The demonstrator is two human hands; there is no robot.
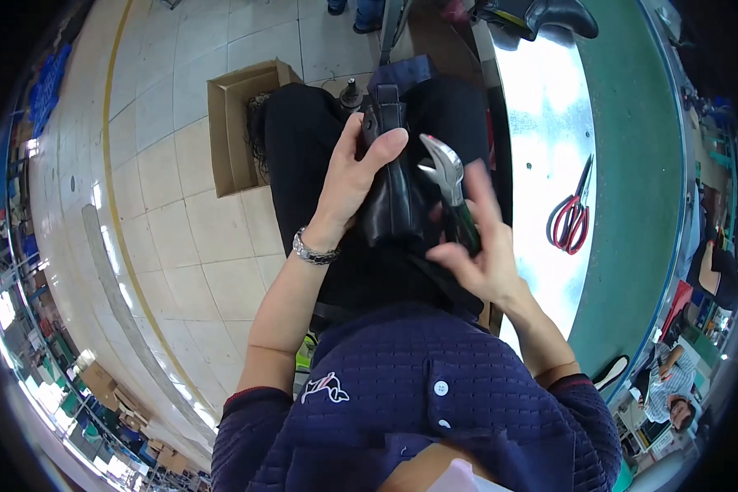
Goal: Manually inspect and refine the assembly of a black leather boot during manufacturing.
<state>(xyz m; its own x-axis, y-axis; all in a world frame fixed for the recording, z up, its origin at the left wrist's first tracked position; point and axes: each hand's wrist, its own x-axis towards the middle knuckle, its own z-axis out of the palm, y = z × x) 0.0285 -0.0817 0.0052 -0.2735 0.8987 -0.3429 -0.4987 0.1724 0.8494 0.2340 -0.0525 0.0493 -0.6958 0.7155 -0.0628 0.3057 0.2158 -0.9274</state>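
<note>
Over my lap, my left hand (359, 170) is closed round a black leather shoe (392, 205); its rounded end points toward me. The thumb lies across the upper part of the shoe and the fingers wrap its left side. My right hand (488, 254), partly blurred, grips the dark handles of a pair of metal pincers (445, 164). Their curved jaws point up and away from me, just right of the shoe and apart from it. Part of the handles is hidden by the hand.
Red-handled scissors (571, 223) lie on the metal plate (541, 123) to my right, beside a green work surface (623, 172). Another dark shoe (549, 16) sits at its far end. An open cardboard box (230, 139) stands on the tiled floor to my left.
</note>
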